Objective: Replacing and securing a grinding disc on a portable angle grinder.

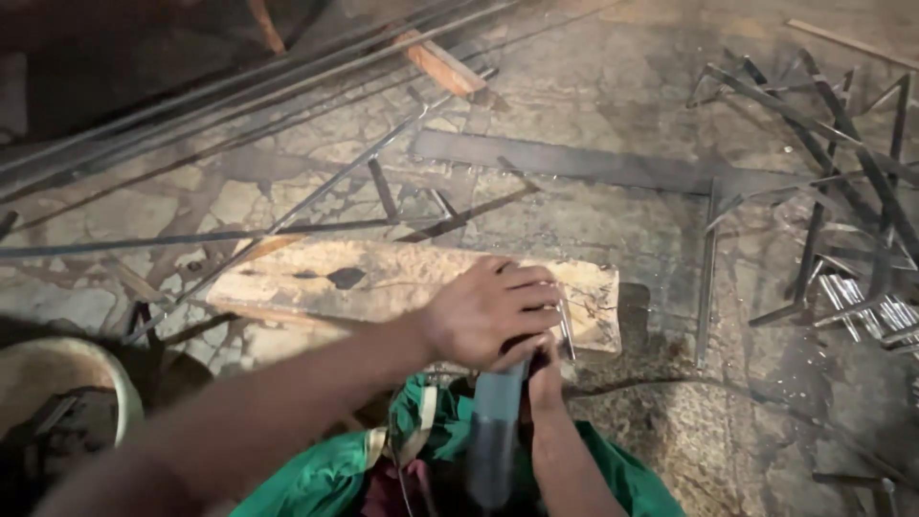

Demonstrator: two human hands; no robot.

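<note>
I see a cracked stone floor (613, 77) filling the frame, strewn with long steel rods (191, 115) at upper left and a tangle of cut angle-iron pieces (823, 163) at right. At centre lies a worn wooden block (364, 282). My left hand (488, 311) is clenched over the head of a grey-bodied power tool (498, 431), just below centre; my right hand (546, 378) sits under it, mostly covered, so I cannot tell how its fingers lie. A thin metal strip (567, 330) stands at the block's front edge, beside the left fingers.

Risks, as I judge them:
1. Fingers sit close to the working end; a slip could bring them into contact
2. The strip appears unclamped and could kick
3. Green cloth (325, 479) below the tool could snag

Hidden: the tool's working end, its cable and the right-hand grip
</note>
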